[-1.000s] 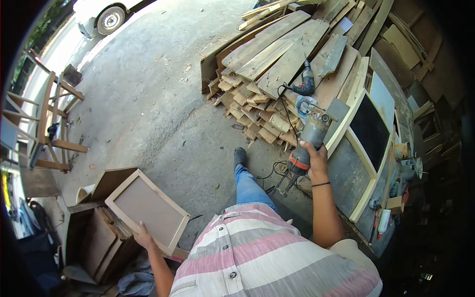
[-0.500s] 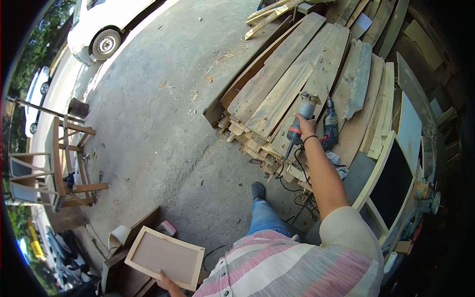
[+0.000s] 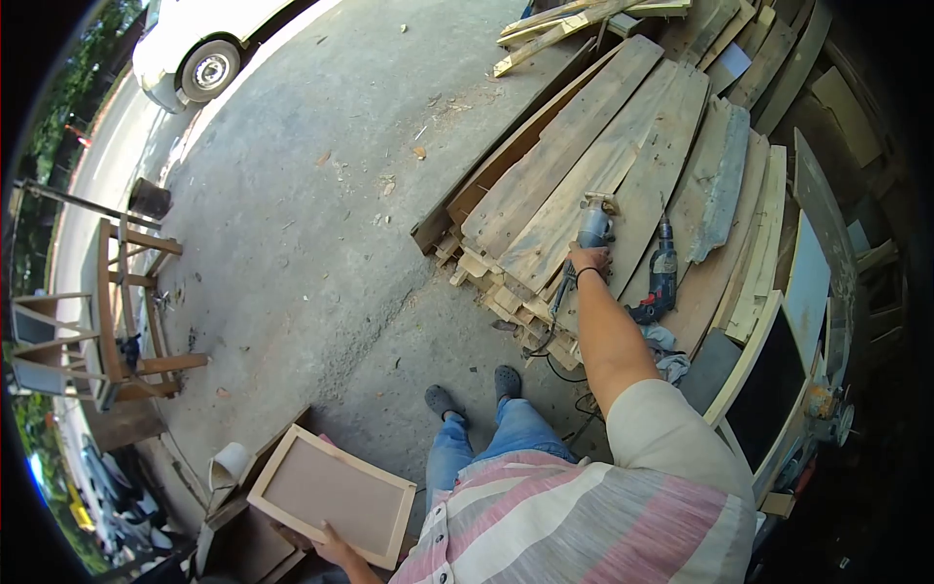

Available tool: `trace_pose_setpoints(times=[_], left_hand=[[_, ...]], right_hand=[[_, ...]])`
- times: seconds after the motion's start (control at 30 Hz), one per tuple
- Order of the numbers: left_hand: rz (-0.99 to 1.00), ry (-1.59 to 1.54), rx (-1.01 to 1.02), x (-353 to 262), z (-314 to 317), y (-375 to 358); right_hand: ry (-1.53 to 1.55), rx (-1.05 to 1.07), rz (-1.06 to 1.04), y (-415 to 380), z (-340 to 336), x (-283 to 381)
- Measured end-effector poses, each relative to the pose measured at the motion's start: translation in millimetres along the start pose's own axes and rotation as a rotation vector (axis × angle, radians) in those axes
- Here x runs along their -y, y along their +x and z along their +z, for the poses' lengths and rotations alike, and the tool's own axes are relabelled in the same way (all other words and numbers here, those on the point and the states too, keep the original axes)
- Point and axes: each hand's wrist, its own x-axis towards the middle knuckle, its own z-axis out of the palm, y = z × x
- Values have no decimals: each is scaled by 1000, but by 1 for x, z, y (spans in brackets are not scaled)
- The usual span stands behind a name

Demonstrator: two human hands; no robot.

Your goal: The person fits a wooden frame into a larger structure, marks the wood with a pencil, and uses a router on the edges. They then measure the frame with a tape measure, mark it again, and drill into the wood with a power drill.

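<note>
Right hand (image 3: 588, 259): we see it closed around the grey, cylindrical body of a power tool (image 3: 591, 228), arm stretched forward.
Power tool: it rests on the plank pile, metal head pointing away from us; its dark cord (image 3: 556, 297) trails back along the forearm.
Left hand (image 3: 334, 548): we see its fingers gripping the lower edge of a framed panel (image 3: 332, 494), held low at our left.
Framed panel: rectangular, with a pale wooden rim around a flat, matte brown board.
Plank pile (image 3: 584, 165): long, rough, weathered boards lie side by side over short stacked offcuts with squared ends.
Drill (image 3: 662, 277): dark body, lying on the planks just right of the power tool.
Ground (image 3: 311, 214): grey concrete, coarse and cracked, littered with chips.
Wooden frame stand (image 3: 122, 311): bare slats, well apart at left.
Car (image 3: 199, 44): white, upper left.
</note>
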Motion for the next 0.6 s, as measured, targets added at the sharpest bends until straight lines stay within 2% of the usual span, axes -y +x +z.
trace_pose_setpoints(times=[0.07, 0.13, 0.23, 0.37, 0.47, 0.57, 0.6], left_hand=[[38, 8, 5, -14, 9, 8], [-20, 114, 65, -32, 16, 24], [-51, -67, 135, -51, 34, 49], [29, -39, 160, -61, 40, 90], [33, -126, 225, -74, 36, 104], [84, -65, 223, -85, 26, 107], [21, 72, 210, -113, 22, 88]], right_hand=[[-9, 137, -35, -3, -6, 3], [13, 122, -55, -5, 2, 1], [-36, 89, -95, -19, 1, 12], [-52, 152, -121, -37, 5, 21], [-123, 91, -143, -41, 23, 33], [-97, 65, -140, -34, 38, 38], [-117, 135, -142, -41, 28, 44]])
